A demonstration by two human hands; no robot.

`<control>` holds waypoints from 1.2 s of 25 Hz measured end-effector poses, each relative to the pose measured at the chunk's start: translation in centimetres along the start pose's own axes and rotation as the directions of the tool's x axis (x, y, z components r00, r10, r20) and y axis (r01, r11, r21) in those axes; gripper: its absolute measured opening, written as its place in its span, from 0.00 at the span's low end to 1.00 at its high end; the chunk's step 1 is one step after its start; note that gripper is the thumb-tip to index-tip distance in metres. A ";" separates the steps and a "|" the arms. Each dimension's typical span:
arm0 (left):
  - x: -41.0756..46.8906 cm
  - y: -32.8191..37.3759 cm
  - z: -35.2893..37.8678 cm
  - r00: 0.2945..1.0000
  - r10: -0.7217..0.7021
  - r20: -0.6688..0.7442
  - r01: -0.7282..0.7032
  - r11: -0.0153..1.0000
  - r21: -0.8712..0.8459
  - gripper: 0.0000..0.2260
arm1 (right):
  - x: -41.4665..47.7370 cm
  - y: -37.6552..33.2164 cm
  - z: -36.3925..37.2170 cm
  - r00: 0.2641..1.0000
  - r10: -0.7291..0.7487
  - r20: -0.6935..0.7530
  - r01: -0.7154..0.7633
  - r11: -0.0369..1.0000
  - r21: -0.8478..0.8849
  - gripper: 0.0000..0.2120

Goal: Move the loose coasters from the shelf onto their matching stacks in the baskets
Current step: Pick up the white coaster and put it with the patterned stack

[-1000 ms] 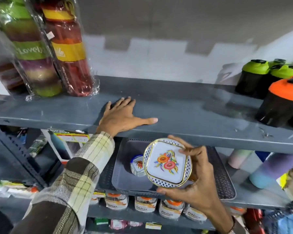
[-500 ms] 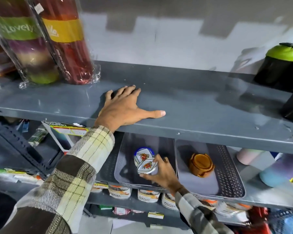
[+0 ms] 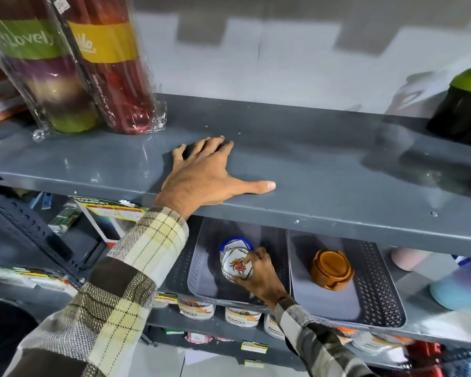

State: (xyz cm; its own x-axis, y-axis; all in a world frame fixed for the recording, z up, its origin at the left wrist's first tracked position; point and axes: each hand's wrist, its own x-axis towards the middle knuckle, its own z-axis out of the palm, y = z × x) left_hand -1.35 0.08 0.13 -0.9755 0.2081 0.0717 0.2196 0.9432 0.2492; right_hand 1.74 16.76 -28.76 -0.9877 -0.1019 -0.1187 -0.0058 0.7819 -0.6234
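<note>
White coaster [image 3: 237, 265] lowered onto stack, right hand [image 3: 261, 276] gripping

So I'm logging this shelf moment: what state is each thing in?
left hand: flat on the upper shelf, holding nothing
right hand: grip on the floral coaster
floral coaster: tilted, atop its stack in the left basket
orange coaster set: upright in the right basket

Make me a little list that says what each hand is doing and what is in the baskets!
left hand: flat and open on the upper shelf
right hand: fingers on the floral coaster
floral coaster: on the white stack in the left basket
right basket: holds the brown coaster stack
</note>
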 end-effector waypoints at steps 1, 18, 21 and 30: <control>0.0 0.0 0.0 1.000 0.001 0.000 -0.001 1.000 0.001 0.61 | 0.1 0.0 0.0 1.000 -0.011 0.004 0.011 1.000 -0.013 0.28; 0.0 0.1 -0.1 1.000 -0.001 0.008 0.001 1.000 0.022 0.61 | 3.2 -0.9 -1.2 0.987 -0.102 0.122 0.137 0.933 -0.333 0.38; 0.0 0.1 -0.1 1.000 -0.002 0.009 0.002 1.000 0.015 0.61 | 3.6 -1.0 -1.5 0.987 -0.056 0.153 0.094 0.962 -0.255 0.39; 0.0 0.1 0.0 1.000 -0.007 0.009 0.007 1.000 0.012 0.61 | 4.3 -1.0 -2.1 0.987 -0.054 0.150 0.091 0.965 -0.248 0.45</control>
State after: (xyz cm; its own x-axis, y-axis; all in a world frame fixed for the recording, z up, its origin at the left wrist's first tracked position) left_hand -1.37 0.18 0.20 -0.9771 0.2040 0.0608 0.2126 0.9476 0.2383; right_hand -2.83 16.84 -27.03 -0.9513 -0.2353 -0.1991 -0.1339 0.8973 -0.4207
